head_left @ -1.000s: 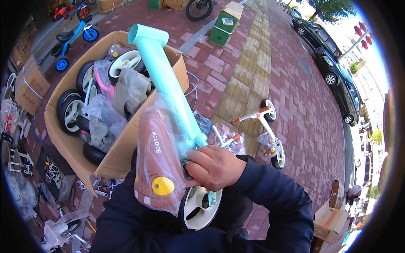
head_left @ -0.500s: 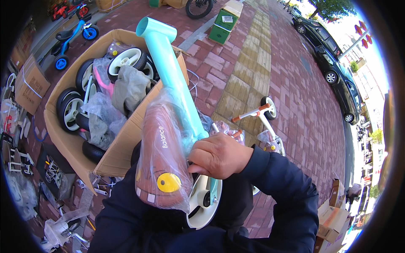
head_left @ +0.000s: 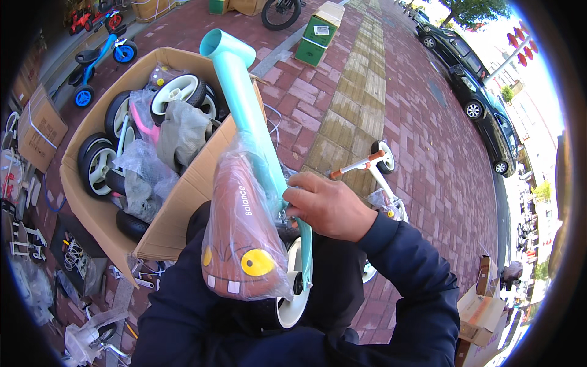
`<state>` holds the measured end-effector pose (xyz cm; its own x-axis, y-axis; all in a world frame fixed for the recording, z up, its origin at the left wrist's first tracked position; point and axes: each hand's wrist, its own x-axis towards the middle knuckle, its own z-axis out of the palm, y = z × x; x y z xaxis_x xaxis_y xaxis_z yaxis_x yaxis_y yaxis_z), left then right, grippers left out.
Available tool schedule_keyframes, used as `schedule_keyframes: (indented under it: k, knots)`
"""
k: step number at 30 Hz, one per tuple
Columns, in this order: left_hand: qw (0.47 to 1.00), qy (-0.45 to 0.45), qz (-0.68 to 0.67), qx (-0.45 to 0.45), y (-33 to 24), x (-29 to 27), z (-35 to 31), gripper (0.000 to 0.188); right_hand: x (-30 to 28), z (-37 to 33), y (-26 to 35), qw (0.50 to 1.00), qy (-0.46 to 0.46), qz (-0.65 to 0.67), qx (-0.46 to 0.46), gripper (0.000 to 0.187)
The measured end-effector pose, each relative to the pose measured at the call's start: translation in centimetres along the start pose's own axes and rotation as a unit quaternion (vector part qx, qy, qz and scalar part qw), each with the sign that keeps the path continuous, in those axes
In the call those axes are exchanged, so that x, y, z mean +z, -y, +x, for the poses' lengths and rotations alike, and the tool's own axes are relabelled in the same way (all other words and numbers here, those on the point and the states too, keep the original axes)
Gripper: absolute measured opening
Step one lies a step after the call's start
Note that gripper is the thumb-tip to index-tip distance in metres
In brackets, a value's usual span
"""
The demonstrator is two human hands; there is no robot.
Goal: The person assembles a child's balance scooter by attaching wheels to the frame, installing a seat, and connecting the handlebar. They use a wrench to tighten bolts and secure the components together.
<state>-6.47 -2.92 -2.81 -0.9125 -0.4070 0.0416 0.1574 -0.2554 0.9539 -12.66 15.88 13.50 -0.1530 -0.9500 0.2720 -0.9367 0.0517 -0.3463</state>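
Bagged brown seat (head_left: 241, 229) has turned, showing both yellow eyes (head_left: 256, 262). Over my lap (head_left: 335, 272), my right hand (head_left: 333, 205) bunches its fingers at the turquoise frame (head_left: 243, 104) (whether pinching, I cannot tell; left hand is hidden). Bare tube seems stiff, surest to hold; plastic film (head_left: 235, 160), slippery.

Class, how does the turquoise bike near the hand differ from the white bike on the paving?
The turquoise bike ends in a bare, open tube; the white bike carries an orange-gripped handlebar. The turquoise bike is at the person's lap, by the right hand; the white bike rests on the paving. Both have a white-centred wheel.
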Motion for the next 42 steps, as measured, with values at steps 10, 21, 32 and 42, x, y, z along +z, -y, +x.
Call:
schedule_keyframes:
  k: [10,21,32,42]
  knots:
    - [1.0,0.0,0.0,0.004,-0.6,-0.4,0.6,0.037,-1.2,1.3,-2.5,0.965,0.032,-0.116,-0.234,0.028]
    - [1.0,0.008,0.0,-0.009,-0.4,-1.3,-1.0,0.037,0.8,0.2,-3.2,0.987,0.022,-0.111,-0.114,0.033]
    - [1.0,0.008,0.01,-0.004,0.5,0.7,-0.5,0.037,2.8,-4.7,-0.3,0.987,-0.013,-0.075,0.14,0.038]
    - [1.0,0.015,0.012,0.006,-0.9,-0.1,0.6,0.037,5.7,-5.2,-0.8,0.98,-0.047,0.042,0.187,0.046]
